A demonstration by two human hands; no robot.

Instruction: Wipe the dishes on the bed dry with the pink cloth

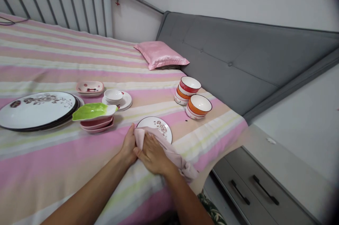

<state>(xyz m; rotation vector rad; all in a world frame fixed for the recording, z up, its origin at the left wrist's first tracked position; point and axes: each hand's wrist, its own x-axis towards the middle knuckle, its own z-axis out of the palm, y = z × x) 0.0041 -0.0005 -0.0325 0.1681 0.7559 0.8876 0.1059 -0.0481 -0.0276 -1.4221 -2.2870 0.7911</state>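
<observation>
A round white plate [162,129] with a dark rim and a brown flower print is partly covered by a pale pink cloth [182,166]. At its left edge, my left hand [129,146] is closed around the rim, with a fold of cloth against the fingers. My right hand [153,152] presses the cloth onto the plate's near side, fingers bent over the fabric and thumb towards my left hand. The cloth trails right, under my right wrist, towards the bed's edge. The near part of the plate is hidden.
Left on the striped bed [79,168] are large oval plates [39,110], a green leaf-shaped dish [94,111] on pink dishes, a spotted dish [90,86] and small white bowls [113,95] on plates. Stacked bowls [199,105] stand right, near the headboard [225,48]. A drawer cabinet [254,182] adjoins.
</observation>
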